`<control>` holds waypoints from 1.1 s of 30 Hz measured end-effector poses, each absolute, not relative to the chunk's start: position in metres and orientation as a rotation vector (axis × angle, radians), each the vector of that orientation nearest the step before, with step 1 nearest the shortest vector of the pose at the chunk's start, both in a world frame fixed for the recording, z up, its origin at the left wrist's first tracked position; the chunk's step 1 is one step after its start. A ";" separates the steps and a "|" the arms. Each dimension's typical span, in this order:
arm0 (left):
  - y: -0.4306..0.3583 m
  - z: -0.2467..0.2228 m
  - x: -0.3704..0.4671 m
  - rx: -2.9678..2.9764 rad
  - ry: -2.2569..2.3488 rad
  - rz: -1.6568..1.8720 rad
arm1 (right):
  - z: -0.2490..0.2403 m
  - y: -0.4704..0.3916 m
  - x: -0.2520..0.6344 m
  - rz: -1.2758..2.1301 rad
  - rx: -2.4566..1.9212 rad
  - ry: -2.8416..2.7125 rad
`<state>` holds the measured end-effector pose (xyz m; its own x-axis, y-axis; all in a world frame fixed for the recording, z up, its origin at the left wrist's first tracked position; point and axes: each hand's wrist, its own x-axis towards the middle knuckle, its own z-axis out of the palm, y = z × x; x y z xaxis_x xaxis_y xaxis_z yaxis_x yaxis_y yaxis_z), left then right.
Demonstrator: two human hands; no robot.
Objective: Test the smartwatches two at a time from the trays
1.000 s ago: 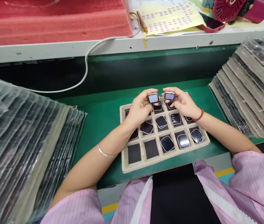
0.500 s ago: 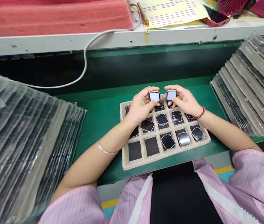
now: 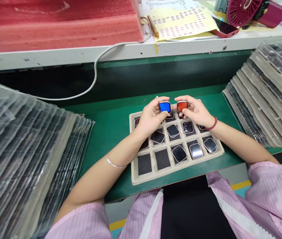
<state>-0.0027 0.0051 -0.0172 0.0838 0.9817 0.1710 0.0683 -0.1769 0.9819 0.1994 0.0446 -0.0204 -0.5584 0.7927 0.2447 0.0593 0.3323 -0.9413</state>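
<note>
- Left hand (image 3: pixel 150 114): thumb and fingers clamped on a blue-screen watch (image 3: pixel 165 107), thumb at its lower edge, screen lit.
- Right hand (image 3: pixel 197 109): thumb and fingers clamped on a red-screen watch (image 3: pixel 182 106), also lit, thumb over lower corner.
- Both watches held side by side, apart, above far row of a beige tray (image 3: pixel 153 162).
- Tray sits on green bench (image 3: pixel 111 122); near row: three dark-faced watches (image 3: pixel 179 153) toward the right, dark lining in the two left compartments.
- Middle row: more watches, some skewed; outer ones partly hidden by hands and wrists.
- Silver bracelet (image 3: pixel 116 164) on left forearm, red bead bracelet (image 3: pixel 212 123) on right wrist.
- Tray stacks both sides: left stack (image 3: pixel 31 159), right stack (image 3: pixel 262 103).
- White shelf (image 3: pixel 121 51) behind: red foam (image 3: pixel 61 33), yellow paper (image 3: pixel 185 21), phone (image 3: pixel 227 28), fan (image 3: pixel 245 10). White cable (image 3: pixel 95 66) hangs off its front.
</note>
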 end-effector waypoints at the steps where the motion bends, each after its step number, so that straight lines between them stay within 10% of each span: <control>1: 0.005 -0.017 -0.002 1.425 1.122 1.241 | -0.021 0.045 0.199 1.273 -0.749 -1.880; 33: 0.003 -0.010 -0.004 1.249 1.193 1.187 | -0.014 0.038 0.196 1.416 -0.808 -1.707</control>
